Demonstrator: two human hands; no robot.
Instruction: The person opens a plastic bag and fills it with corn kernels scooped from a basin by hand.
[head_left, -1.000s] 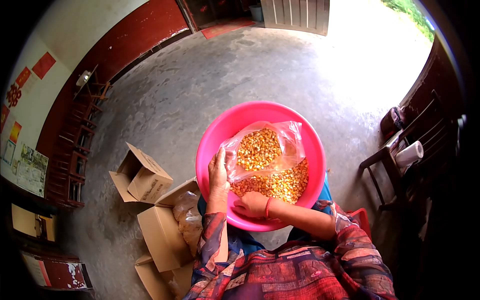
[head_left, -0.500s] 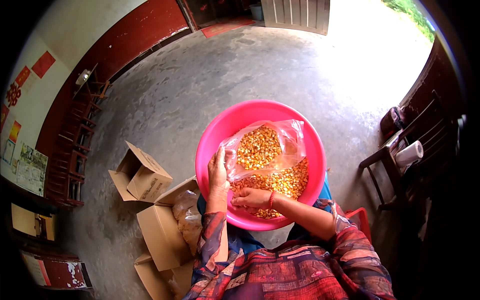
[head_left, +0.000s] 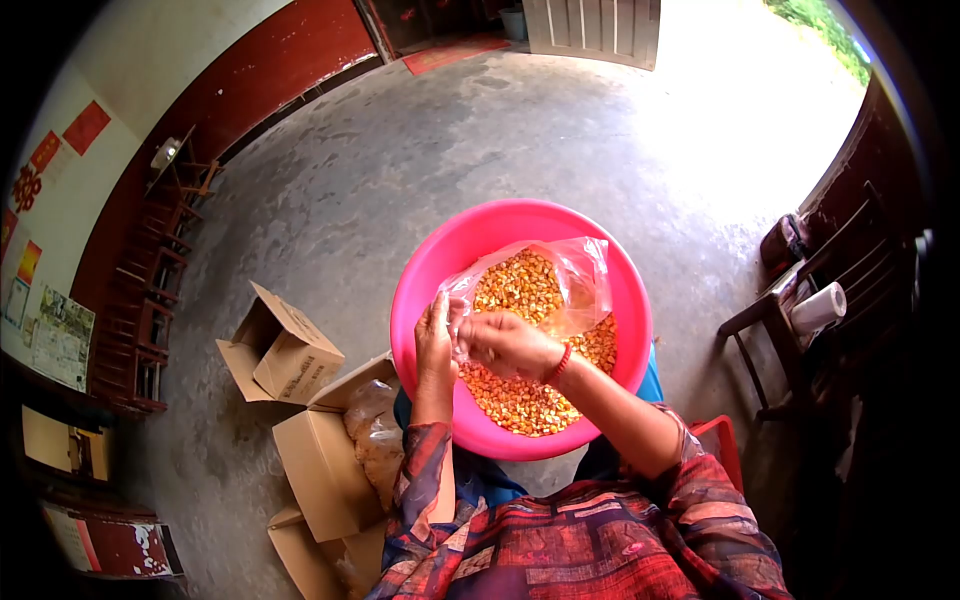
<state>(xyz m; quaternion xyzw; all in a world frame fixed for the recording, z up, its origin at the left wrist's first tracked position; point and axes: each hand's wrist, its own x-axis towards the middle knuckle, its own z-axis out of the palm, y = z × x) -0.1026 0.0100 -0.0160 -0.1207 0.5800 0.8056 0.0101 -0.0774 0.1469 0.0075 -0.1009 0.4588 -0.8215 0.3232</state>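
Observation:
A pink basin (head_left: 425, 265) sits at my lap with loose yellow-orange corn kernels (head_left: 530, 405) in its bottom. Inside it lies a clear plastic bag (head_left: 585, 285), with more kernels showing in and through it. My left hand (head_left: 436, 345) is at the basin's left side, its fingers closed on the bag's near left edge. Right beside those fingers, my right hand (head_left: 508, 345) is closed over the bag's near side, above the kernels. What its fingertips hold, if anything, is hidden. A red bracelet (head_left: 561, 363) circles the right wrist.
Left of my legs stand open cardboard boxes (head_left: 320, 470), one with a filled clear bag (head_left: 375, 430) inside. A dark wooden chair (head_left: 790, 330) with a white roll (head_left: 818, 307) stands to the right. Several wooden chairs (head_left: 150, 300) line the left wall.
My right hand has moved up and forward from the basin's near left, over the kernels, to the bag beside my left hand. The left hand has hardly moved.

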